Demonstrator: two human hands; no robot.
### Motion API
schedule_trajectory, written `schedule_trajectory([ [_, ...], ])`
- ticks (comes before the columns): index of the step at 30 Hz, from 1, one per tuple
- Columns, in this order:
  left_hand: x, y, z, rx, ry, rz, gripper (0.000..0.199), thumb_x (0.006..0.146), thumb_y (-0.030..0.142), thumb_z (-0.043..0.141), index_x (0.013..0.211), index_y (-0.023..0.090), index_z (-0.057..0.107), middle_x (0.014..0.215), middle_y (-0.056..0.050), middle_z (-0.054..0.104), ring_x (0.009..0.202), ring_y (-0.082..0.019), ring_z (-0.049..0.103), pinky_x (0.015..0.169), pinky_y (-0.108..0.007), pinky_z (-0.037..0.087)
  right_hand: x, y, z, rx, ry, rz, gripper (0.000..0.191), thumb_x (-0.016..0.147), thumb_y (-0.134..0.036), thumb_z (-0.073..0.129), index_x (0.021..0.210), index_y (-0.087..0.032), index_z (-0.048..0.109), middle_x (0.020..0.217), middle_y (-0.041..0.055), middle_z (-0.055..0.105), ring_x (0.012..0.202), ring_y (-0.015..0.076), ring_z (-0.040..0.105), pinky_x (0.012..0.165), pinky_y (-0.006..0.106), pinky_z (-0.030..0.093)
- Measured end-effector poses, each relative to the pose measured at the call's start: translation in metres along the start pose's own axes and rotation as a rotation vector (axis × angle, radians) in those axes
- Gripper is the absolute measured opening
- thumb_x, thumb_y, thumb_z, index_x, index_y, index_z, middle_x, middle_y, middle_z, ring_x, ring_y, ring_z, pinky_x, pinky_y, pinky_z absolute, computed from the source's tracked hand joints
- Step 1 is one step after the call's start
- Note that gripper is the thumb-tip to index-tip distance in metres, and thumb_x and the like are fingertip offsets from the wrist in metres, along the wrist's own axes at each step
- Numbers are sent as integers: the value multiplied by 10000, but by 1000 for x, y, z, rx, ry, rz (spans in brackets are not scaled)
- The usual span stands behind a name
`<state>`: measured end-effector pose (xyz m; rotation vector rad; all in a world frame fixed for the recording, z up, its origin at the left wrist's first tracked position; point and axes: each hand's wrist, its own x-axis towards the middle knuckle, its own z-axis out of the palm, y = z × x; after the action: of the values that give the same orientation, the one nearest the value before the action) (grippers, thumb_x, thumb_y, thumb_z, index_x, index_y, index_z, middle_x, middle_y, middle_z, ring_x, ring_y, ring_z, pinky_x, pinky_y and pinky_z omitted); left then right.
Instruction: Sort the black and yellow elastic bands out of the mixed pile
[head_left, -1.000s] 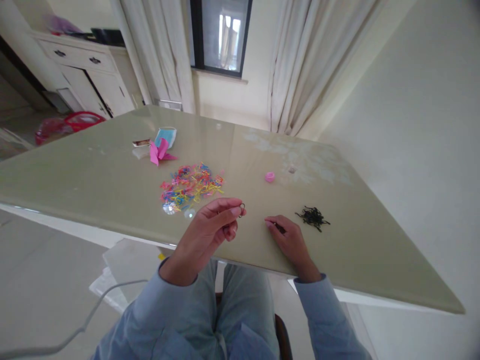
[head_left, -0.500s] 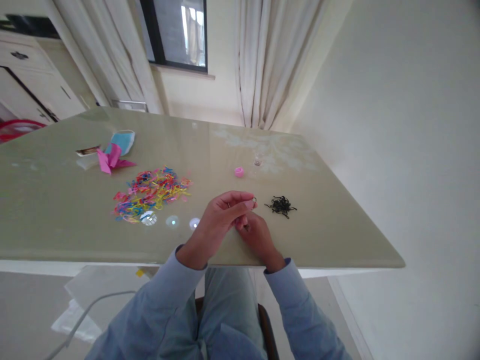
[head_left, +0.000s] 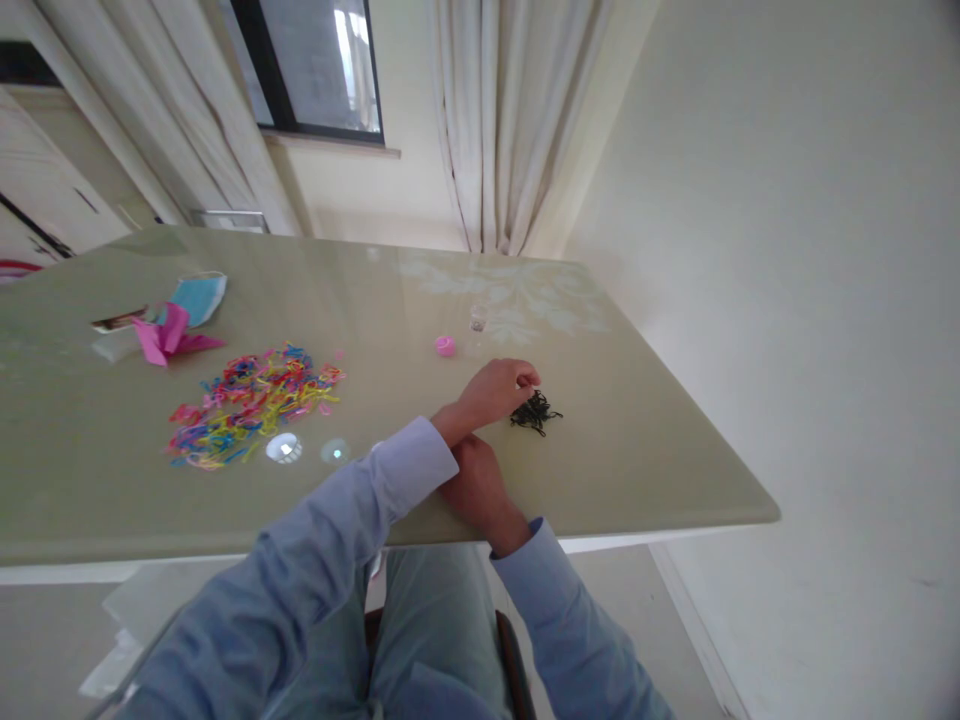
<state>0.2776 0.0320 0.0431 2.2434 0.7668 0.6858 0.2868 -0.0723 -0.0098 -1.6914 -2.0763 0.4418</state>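
Note:
My left hand (head_left: pixel 498 391) reaches across my right one to a small heap of black rubber bands (head_left: pixel 534 414). Its thumb and fingertips curl together at the heap's upper left edge, and whatever they pinch is too small to make out. My right hand (head_left: pixel 478 484) rests on the table near its front edge. The left wrist and cuff cover its fingers, so their grip is hidden.
Multicoloured small bands (head_left: pixel 255 400) lie spread on the left of the table (head_left: pixel 637 460). Beyond my hands are a pink ring-like piece (head_left: pixel 445 346) and a small clear container (head_left: pixel 478 319). Pink folded paper (head_left: pixel 171 335) and a blue face mask (head_left: pixel 199 298) lie far left.
My left hand has moved right, from holding up a small dark loop above my right hand to the black heap. The right hand stays low on the table. The view has turned slightly right.

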Motion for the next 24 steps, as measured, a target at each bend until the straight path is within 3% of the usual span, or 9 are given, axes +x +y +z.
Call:
schedule_trajectory([
  [6, 9, -9, 12, -73, -55, -43, 176, 798, 123, 621, 941, 122, 724, 888, -75, 758, 807, -164, 700, 771, -279, 546, 0, 2, 2, 66, 4, 3, 251, 802, -138, 562, 951, -126, 763, 936, 147, 764, 835, 240, 693, 721, 289, 478],
  [11, -10, -13, -5, -183, 35, -91, 184, 811, 182, 616, 954, 127, 719, 917, -71, 756, 708, -135, 679, 660, -237, 536, -1, -1, -1, 85, 50, -52, 222, 840, -135, 562, 967, -139, 744, 987, 131, 748, 887, 225, 670, 774, 290, 468],
  [16, -60, -26, -35, -234, 157, -221, 232, 833, 299, 607, 951, 132, 715, 796, -34, 734, 594, -117, 641, 581, -221, 504, -3, -1, -3, 133, 100, -82, 188, 893, -149, 552, 965, -181, 723, 965, 82, 724, 895, 199, 640, 787, 286, 460],
  [24, -159, -55, -76, -32, 278, -259, 215, 863, 300, 579, 937, 175, 738, 884, -47, 763, 743, -155, 680, 706, -256, 522, -5, 0, -8, 170, 125, -135, 156, 921, -187, 547, 928, -190, 703, 834, 46, 684, 782, 175, 610, 730, 285, 468],
])
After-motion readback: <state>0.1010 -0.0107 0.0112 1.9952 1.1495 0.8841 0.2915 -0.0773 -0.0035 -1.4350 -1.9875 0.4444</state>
